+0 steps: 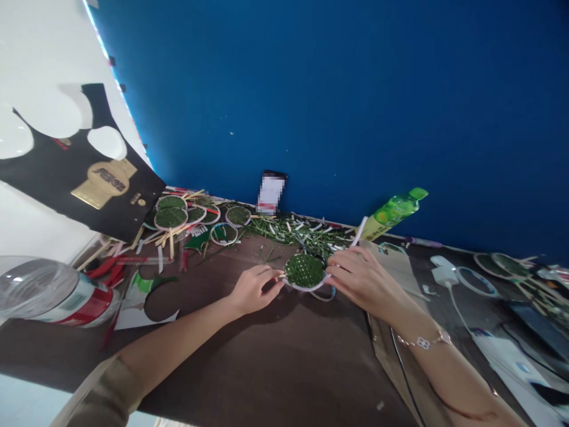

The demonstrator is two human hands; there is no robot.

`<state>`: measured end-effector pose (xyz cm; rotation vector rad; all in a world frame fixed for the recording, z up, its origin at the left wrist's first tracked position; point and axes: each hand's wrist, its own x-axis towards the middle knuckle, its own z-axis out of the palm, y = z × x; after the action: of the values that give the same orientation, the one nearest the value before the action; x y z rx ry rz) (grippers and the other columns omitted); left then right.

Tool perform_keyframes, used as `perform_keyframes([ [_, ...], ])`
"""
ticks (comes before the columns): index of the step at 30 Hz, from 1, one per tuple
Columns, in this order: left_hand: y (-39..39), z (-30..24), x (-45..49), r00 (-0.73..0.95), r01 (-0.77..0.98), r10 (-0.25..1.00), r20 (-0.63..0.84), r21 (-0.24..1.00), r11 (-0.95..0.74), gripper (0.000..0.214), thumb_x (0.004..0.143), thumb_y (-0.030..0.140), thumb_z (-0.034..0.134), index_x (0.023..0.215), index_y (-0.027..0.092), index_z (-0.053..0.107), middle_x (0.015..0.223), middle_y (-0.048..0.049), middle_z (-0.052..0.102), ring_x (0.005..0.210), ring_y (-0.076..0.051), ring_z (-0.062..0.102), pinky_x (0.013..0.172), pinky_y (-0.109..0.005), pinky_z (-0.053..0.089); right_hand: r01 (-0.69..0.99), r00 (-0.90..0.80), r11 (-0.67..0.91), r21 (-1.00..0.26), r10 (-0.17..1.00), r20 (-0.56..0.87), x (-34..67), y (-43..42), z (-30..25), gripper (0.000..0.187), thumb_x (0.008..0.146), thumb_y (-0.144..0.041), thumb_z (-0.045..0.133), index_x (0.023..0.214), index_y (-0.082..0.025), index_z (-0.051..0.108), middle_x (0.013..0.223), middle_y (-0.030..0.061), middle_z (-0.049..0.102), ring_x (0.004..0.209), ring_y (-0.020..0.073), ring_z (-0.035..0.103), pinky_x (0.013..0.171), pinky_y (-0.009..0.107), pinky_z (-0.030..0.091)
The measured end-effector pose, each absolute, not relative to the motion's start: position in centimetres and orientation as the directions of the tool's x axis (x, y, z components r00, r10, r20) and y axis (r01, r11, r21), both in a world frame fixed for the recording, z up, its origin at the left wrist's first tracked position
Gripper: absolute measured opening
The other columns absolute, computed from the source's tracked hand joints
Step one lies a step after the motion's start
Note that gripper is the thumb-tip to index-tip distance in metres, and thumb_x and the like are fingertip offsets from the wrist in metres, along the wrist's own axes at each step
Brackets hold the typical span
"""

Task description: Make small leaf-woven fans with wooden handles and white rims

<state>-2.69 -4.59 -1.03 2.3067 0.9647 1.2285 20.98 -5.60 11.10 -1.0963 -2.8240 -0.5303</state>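
Observation:
A small round fan (305,270), woven from green leaf strips with white checks, is held just above the brown table. Its lower rim carries a pale band. My left hand (256,289) pinches it at the left edge, where a short stick end shows between thumb and fingers. At the right edge, my right hand (367,279) has its fingers closed on the rim. A pale strip (359,231) rises from behind the right hand; its lower end is hidden. Below the fan, part of a light ring (326,293) shows on the table.
Cut leaf strips (306,231) lie along the blue wall, with a phone (271,193) and green bottle (391,214) leaning there. Left are finished round fans (171,217), red scissors (106,270) and a plastic jar (53,292). A charger (443,271) with cable lies right.

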Motion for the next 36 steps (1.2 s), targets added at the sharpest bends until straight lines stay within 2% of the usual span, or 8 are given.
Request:
perform_keyframes([
  [10,-4.55,-1.14,-2.65,0.368,0.446,0.728,0.578,0.577,-0.684,0.017,0.085,0.026,0.049,0.093,0.018,0.061,0.077,-0.0029,0.065,0.074,-0.013,0.061,0.069,-0.025,0.048,0.667,-0.744,0.695,0.267,0.638,0.197,21.02,-5.70,10.98,0.018,0.088,-0.025,0.045,0.077,-0.019,0.058,0.081,0.0048,0.062,0.083,0.0187,0.055,0.083,0.036,0.034],
  [33,-4.69,-0.78,-2.79,0.348,0.482,0.700,0.624,0.521,-0.704,0.017,0.085,0.029,0.051,0.083,0.019,0.065,0.076,-0.0022,0.067,0.070,-0.012,0.062,0.065,-0.021,0.045,0.648,-0.759,0.701,0.298,0.629,0.171,21.04,-5.67,10.40,0.020,0.089,-0.026,0.044,0.076,-0.017,0.056,0.078,0.0050,0.060,0.079,0.0176,0.054,0.080,0.035,0.035],
  [36,-4.65,-0.89,-2.81,0.349,0.479,0.695,0.629,0.518,-0.709,0.017,0.085,0.028,0.051,0.083,0.019,0.065,0.076,-0.0020,0.067,0.070,-0.012,0.061,0.064,-0.021,0.045,0.640,-0.767,0.706,0.301,0.605,0.211,20.99,-5.64,10.33,0.018,0.088,-0.025,0.046,0.076,-0.018,0.057,0.084,0.0066,0.061,0.087,0.0195,0.054,0.081,0.035,0.036],
])
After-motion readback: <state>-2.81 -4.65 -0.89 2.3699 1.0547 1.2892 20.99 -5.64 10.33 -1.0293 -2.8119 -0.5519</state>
